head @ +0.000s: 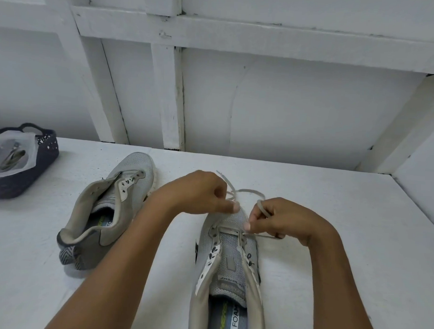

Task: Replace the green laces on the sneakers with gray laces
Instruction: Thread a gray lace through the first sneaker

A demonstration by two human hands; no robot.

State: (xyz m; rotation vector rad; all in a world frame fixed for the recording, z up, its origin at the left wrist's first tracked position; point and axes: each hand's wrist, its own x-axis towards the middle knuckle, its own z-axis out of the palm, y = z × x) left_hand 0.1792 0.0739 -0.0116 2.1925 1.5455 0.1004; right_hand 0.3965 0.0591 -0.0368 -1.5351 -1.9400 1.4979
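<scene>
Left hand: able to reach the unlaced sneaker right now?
Probably yes: nothing lies between the left hand and the unlaced sneaker, but it pinches the gray lace and must let go first.

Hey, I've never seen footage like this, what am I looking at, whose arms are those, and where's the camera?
There is no machine here. A person wears a camera on the head, and it looks down at their own arms. That is the only view. On the white table lie two gray sneakers. The left hand and the right hand each pinch a gray lace, which is threaded through the lowest eyelets of the near sneaker. The other sneaker, to the left, has no lace. At far left, a dark basket holds a clear plastic bag; what is inside it is hard to tell.
</scene>
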